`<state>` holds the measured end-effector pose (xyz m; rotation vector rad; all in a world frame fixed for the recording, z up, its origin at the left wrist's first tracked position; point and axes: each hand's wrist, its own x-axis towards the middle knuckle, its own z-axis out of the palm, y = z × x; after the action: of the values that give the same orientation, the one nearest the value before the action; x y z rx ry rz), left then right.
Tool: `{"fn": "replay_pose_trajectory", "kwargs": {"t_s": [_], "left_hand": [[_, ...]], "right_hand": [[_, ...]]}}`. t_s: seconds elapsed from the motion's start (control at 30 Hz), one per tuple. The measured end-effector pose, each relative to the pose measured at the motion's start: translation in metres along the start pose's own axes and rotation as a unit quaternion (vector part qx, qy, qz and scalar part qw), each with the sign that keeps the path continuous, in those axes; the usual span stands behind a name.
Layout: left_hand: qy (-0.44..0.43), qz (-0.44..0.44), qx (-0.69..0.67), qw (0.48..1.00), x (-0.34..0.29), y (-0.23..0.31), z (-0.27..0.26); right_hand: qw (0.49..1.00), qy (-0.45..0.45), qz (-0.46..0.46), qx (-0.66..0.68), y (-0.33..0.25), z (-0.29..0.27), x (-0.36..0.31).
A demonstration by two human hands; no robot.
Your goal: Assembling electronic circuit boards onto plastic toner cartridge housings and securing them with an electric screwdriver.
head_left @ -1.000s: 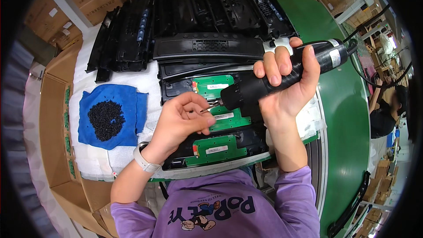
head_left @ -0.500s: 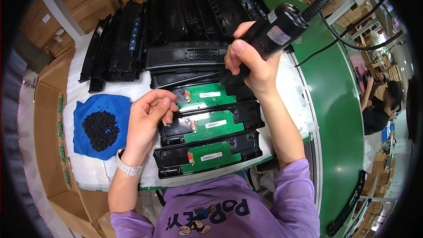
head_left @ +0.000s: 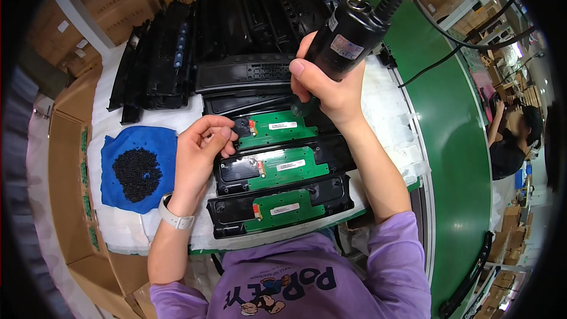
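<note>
My right hand [head_left: 332, 85] is wrapped round a black corded electric screwdriver [head_left: 348, 38], tilted with its lower end down at the upper edge of the farthest green circuit board [head_left: 274, 130]. That board sits in a black plastic housing [head_left: 322, 119]. By the housing's left end is my left hand [head_left: 204, 145], its fingers curled in and thumb pressed to them; whatever lies in them is hidden. Nearer me are two more black housings, each with a green board: a middle board [head_left: 289, 166] and a near board [head_left: 286, 210]. Red-and-white connectors show at the boards' left ends.
Small black screws [head_left: 137, 174] lie heaped on a blue cloth [head_left: 168, 142] at the left. Black plastic casings [head_left: 230, 18] are stacked along the back. A cardboard box [head_left: 71, 147] borders the table's left side. Rightward runs a green surface [head_left: 455, 201]; a co-worker [head_left: 514, 142] is beyond it.
My right hand and the screwdriver have shifted a little left, and the tool's top leans less to the right. My left hand stays beside the farthest housing.
</note>
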<state>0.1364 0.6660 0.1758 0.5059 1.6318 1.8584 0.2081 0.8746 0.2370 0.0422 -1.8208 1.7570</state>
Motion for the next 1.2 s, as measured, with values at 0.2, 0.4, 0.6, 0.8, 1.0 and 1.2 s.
{"fn": "replay_pose_trajectory", "kwargs": {"t_s": [0.2, 0.4, 0.6, 0.8, 1.0, 1.2], "left_hand": [[-0.012, -0.004, -0.01, 1.0, -0.002, 0.001, 0.002], [-0.087, -0.013, -0.037, 0.995, -0.015, 0.005, 0.018], [-0.142, -0.043, -0.072, 0.986, -0.021, 0.009, 0.023], [-0.146, -0.057, -0.058, 0.986, -0.022, 0.008, 0.023], [-0.141, -0.052, -0.059, 0.987, -0.023, 0.002, 0.023], [-0.156, -0.09, -0.103, 0.978, -0.024, 0.005, 0.027]], "right_hand": [[0.996, 0.016, -0.075, -0.045, -0.001, 0.005, -0.01], [0.957, -0.062, -0.11, 0.262, -0.019, -0.008, -0.022], [0.917, -0.011, -0.093, 0.388, -0.028, 0.002, -0.03], [0.922, -0.004, -0.055, 0.384, -0.025, 0.004, -0.034], [0.939, 0.046, -0.014, 0.341, -0.029, 0.01, -0.039], [0.919, 0.084, 0.034, 0.383, -0.03, 0.008, -0.035]]}}
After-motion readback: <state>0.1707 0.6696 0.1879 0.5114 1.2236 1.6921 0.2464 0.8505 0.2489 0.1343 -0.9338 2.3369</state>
